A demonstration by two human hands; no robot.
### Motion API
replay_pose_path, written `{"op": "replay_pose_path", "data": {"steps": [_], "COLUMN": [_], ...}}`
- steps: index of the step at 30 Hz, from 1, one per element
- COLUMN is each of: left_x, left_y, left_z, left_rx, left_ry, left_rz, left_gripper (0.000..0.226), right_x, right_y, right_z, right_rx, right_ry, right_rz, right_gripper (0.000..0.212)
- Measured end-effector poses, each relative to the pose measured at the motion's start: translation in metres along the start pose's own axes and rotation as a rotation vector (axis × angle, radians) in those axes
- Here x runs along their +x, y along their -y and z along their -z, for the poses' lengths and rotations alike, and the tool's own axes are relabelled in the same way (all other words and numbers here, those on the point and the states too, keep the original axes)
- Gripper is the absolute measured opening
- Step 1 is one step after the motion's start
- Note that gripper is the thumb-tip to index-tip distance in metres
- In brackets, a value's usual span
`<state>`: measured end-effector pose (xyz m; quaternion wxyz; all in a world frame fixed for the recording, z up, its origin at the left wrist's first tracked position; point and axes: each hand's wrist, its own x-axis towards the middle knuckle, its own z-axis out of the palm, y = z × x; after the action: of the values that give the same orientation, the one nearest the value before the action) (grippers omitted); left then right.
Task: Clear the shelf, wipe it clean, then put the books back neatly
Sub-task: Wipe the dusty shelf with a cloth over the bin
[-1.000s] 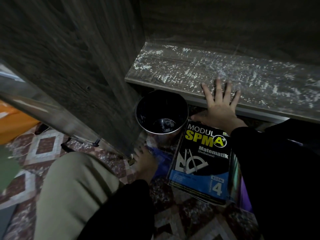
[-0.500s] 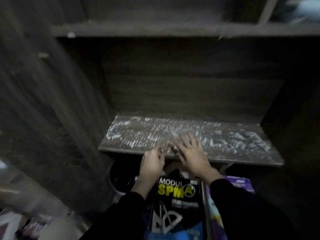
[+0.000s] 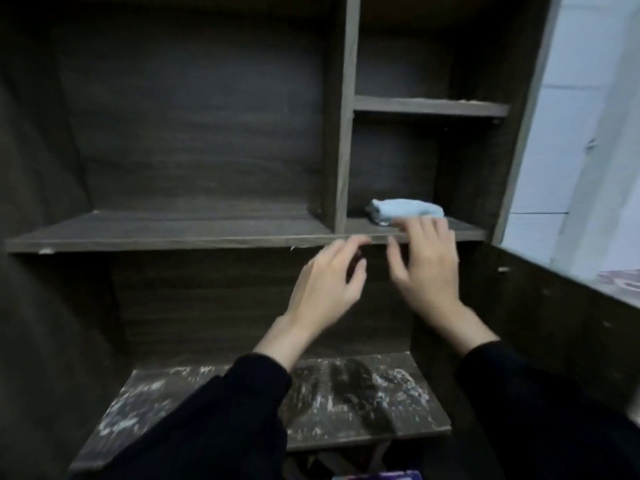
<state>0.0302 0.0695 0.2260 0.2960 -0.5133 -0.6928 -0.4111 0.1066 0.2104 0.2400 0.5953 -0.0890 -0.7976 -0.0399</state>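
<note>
Right hand (image 3: 427, 275) and left hand (image 3: 327, 289): both raised, fingers spread and loose, holding nothing. The right fingertips reach the lower edge of the cloth (image 3: 405, 210), but blur leaves contact uncertain. The cloth, light blue and rolled, lies in the right compartment of the upper shelf (image 3: 173, 233). It is judged soft, light and limp. A pinch anywhere should hold, best across the middle of the roll so that it lifts as one bundle. Beneath, the lower shelf (image 3: 398, 386) carries pale dust crossed by dark finger streaks. Half a second ago the hands lay on that dusty board with a maths book below. They have since risen to the upper shelf, the view has tilted upward, and the book is out of sight.
</note>
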Motion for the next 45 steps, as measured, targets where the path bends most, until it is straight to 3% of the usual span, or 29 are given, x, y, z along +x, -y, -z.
{"op": "replay_pose_path", "data": {"steps": [2, 4, 8, 11, 13, 16, 20, 24, 28, 31, 38, 42, 45], "left_x": [0.034, 0.064, 0.113, 0.135, 0.138, 0.137, 0.13, 0.109, 0.055, -0.012, -0.153, -0.215, -0.275], "left_y": [-0.01, -0.014, -0.013, -0.007, -0.002, -0.001, -0.01, -0.028, -0.038, -0.029, 0.036, 0.07, 0.092], "left_z": [0.0, -0.005, -0.028, -0.045, -0.054, -0.056, -0.048, -0.021, 0.026, 0.046, 0.032, 0.024, 0.025], "left_rx": [-0.064, -0.058, 0.137, 0.23, 0.293, 0.362, 0.337, 0.252, 0.1, 0.083, 0.004, -0.093, -0.013], "left_ry": [-0.043, 0.004, 0.293, 0.513, 0.587, 0.536, 0.361, 0.11, -0.08, -0.095, 0.059, 0.038, -0.068], "left_rz": [-0.039, -0.055, 0.005, 0.192, 0.265, 0.265, 0.204, 0.053, -0.04, 0.002, 0.234, 0.538, 0.844], "left_gripper": [0.027, 0.027, 0.052, 0.073, 0.069, 0.048, 0.03, 0.032, 0.037, 0.039, 0.036, 0.047, 0.054], "right_x": [0.032, 0.059, 0.09, 0.1, 0.103, 0.102, 0.092, 0.076, 0.044, -0.003, -0.14, -0.197, -0.228], "right_y": [-0.024, -0.046, -0.073, -0.082, -0.088, -0.098, -0.097, -0.07, -0.028, 0.006, 0.07, 0.106, 0.135], "right_z": [0.006, 0.005, -0.005, -0.011, -0.016, -0.028, -0.026, 0.002, 0.032, 0.043, -0.011, -0.054, -0.086], "right_rx": [-0.041, -0.093, -0.078, 0.109, 0.084, -0.013, -0.066, -0.029, 0.028, 0.155, 0.295, 0.358, 0.383], "right_ry": [0.105, 0.335, 0.778, 0.962, 1.015, 0.956, 0.675, 0.224, -0.011, 0.065, 0.679, 0.72, 0.731], "right_rz": [-0.104, -0.213, -0.317, -0.351, -0.325, -0.217, -0.142, -0.045, 0.128, 0.214, 0.214, 0.106, 0.048], "right_gripper": [0.031, 0.044, 0.068, 0.075, 0.072, 0.056, 0.039, 0.032, 0.032, 0.037, 0.084, 0.087, 0.083]}}
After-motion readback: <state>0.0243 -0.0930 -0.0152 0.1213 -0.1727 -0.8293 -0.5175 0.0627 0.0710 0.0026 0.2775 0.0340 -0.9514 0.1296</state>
